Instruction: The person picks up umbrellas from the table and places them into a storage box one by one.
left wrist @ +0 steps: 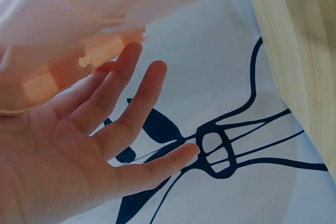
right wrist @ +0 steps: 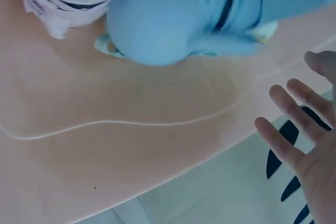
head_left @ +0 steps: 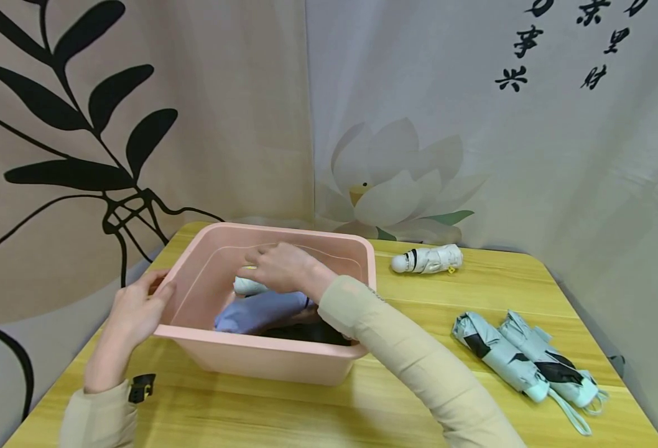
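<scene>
A pink plastic tub (head_left: 267, 361) stands on the table with several folded umbrellas inside. My left hand (head_left: 139, 311) rests at its left rim; the left wrist view shows those fingers (left wrist: 152, 85) spread and nearly straight by the underside of the rim. Over the tub's interior is my right hand (head_left: 284, 267), its fingers (right wrist: 286, 148) loose and apart from the light-blue umbrella (right wrist: 157, 19). Beneath that hand lie a periwinkle umbrella (head_left: 262, 311) and a dark item (head_left: 306, 333), partly hidden by the right forearm.
A white folded umbrella (head_left: 430, 259) lies on the wooden table (head_left: 239, 410) behind and right of the tub. Two pale teal umbrellas with black patches, a nearer one (head_left: 497, 354) and another (head_left: 553, 358), lie side by side at the right. A printed curtain (head_left: 239, 124) hangs behind.
</scene>
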`<state>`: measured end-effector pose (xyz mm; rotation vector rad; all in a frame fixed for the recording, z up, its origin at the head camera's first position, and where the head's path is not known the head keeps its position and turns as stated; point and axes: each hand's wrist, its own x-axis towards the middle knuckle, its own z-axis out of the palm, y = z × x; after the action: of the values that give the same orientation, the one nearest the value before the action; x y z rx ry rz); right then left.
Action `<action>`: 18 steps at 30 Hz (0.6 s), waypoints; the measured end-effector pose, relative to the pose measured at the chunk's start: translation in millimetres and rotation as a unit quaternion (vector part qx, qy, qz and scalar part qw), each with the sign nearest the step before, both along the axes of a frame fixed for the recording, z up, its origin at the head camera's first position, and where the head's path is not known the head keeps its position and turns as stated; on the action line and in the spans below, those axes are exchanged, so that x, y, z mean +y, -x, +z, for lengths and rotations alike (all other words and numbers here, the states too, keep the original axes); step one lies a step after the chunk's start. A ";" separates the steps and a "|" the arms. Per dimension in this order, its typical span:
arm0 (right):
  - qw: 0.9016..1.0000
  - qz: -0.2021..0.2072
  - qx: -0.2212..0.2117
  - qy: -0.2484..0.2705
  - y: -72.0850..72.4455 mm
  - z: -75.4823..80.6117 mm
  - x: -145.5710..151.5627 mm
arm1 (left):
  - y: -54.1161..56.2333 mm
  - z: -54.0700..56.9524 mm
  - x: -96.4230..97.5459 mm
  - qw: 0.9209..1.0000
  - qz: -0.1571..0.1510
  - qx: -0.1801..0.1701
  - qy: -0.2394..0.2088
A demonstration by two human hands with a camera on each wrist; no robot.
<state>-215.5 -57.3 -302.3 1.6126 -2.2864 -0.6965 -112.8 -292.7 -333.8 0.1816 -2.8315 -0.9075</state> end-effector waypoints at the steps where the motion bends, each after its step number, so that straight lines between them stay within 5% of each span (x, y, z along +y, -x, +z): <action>1: 1.000 -0.001 -0.001 0.003 0.2 1.4 0.7 | 0.1 -0.1 0.0 1.000 0.000 -0.001 -0.001; 8: 0.999 -0.019 -0.029 0.036 -3.4 17.1 8.8 | 0.4 0.0 0.1 1.000 -0.002 0.005 0.003; 18: 0.987 -0.077 -0.068 0.121 -13.9 60.1 38.3 | -0.3 0.0 -0.1 1.000 0.000 0.005 0.001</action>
<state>-201.7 -19.0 -242.2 1.4243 -2.5001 -0.3321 -112.6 -292.8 -333.8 0.1774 -2.8241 -0.9017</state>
